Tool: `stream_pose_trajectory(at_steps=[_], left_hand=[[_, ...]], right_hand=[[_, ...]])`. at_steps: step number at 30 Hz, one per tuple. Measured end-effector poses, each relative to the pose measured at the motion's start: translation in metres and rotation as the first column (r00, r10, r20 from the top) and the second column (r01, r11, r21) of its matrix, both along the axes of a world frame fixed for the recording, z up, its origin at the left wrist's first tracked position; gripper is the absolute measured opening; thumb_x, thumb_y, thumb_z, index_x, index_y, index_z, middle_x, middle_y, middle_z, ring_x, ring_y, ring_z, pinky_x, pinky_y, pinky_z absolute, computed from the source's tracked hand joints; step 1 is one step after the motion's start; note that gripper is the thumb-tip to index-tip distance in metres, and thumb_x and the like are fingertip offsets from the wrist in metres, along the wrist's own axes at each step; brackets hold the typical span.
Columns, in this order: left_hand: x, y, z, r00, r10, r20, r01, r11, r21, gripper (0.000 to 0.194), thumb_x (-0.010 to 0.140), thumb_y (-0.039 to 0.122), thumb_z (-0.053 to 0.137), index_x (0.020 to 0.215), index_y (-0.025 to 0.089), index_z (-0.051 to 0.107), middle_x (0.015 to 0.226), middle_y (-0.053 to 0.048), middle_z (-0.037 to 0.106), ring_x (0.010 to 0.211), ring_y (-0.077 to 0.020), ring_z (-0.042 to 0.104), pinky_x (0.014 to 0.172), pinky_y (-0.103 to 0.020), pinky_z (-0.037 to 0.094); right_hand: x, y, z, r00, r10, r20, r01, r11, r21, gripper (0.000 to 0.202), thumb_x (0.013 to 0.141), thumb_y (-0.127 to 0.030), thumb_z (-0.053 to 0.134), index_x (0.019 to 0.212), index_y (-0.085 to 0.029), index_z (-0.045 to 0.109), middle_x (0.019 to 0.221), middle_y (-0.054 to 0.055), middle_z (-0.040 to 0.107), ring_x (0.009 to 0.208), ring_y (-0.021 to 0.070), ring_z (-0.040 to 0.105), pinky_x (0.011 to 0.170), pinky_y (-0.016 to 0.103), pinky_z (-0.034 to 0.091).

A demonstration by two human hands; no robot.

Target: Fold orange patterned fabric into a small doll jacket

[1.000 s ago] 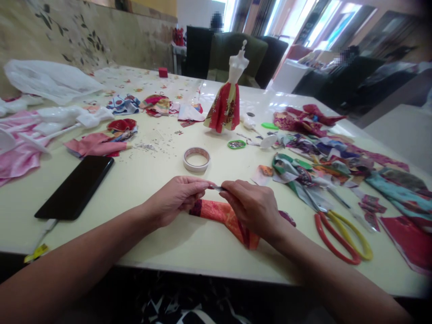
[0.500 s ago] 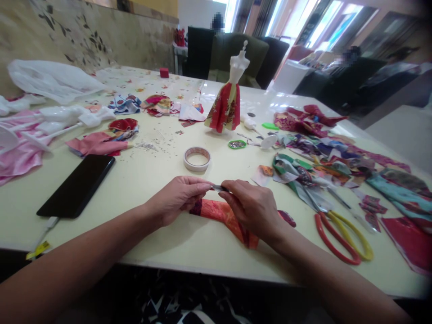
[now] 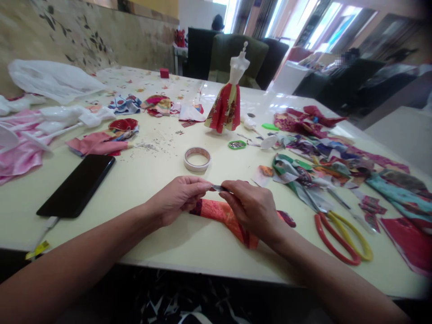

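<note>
My left hand (image 3: pixel 180 198) is pinched over the near part of the table, its thumb and forefinger closed on something too small to make out. Facing it, my right hand (image 3: pixel 253 207) grips a small grey tool (image 3: pixel 218 188), whose tip meets the left fingertips. Beneath both hands lies an orange patterned cloth piece (image 3: pixel 216 210) with a dark purple end, partly hidden by the right hand. A roll of tape (image 3: pixel 197 159) rests just beyond my fingers.
A black phone (image 3: pixel 77 186) with a cable lies left. Scissors (image 3: pixel 344 236) and fabric scraps (image 3: pixel 303 173) are on the right. Further back stand a small dress form (image 3: pixel 227 105) in a red and yellow skirt and a green tray (image 3: pixel 237 144). People sit in the background.
</note>
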State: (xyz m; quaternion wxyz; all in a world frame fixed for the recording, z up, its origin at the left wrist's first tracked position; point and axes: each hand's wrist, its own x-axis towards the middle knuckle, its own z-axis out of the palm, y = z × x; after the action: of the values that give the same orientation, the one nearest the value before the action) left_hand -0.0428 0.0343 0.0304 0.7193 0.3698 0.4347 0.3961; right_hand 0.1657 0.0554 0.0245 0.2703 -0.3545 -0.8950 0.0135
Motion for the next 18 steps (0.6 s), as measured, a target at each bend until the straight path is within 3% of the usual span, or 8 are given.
stream_pose_trajectory(at_steps=[6, 18], left_hand=[[0.0002, 0.001, 0.0004, 0.999, -0.015, 0.037, 0.016, 1.0, -0.016, 0.021, 0.081, 0.031, 0.071, 0.082, 0.011, 0.067, 0.059, 0.006, 0.035, 0.047, -0.0021, 0.023, 0.042, -0.017, 0.01], [-0.0019, 0.0005, -0.0006, 0.991, -0.066, 0.114, 0.068, 0.998, -0.017, 0.016, 0.082, 0.027, 0.069, 0.081, 0.012, 0.067, 0.059, 0.006, 0.032, 0.049, -0.0031, 0.021, 0.043, -0.017, 0.011]], right_hand=[[0.001, -0.0006, 0.0009, 1.0, 0.016, -0.027, -0.016, 1.0, -0.025, 0.025, 0.101, -0.033, 0.047, 0.102, -0.016, 0.066, 0.082, 0.004, 0.068, 0.072, 0.0135, 0.063, 0.066, 0.023, 0.042], [-0.0022, -0.0011, 0.0046, 0.974, 0.06, -0.217, -0.112, 0.965, -0.239, 0.016, 0.098, -0.026, 0.052, 0.098, -0.017, 0.066, 0.08, 0.0, 0.066, 0.071, 0.0108, 0.058, 0.067, 0.021, 0.04]])
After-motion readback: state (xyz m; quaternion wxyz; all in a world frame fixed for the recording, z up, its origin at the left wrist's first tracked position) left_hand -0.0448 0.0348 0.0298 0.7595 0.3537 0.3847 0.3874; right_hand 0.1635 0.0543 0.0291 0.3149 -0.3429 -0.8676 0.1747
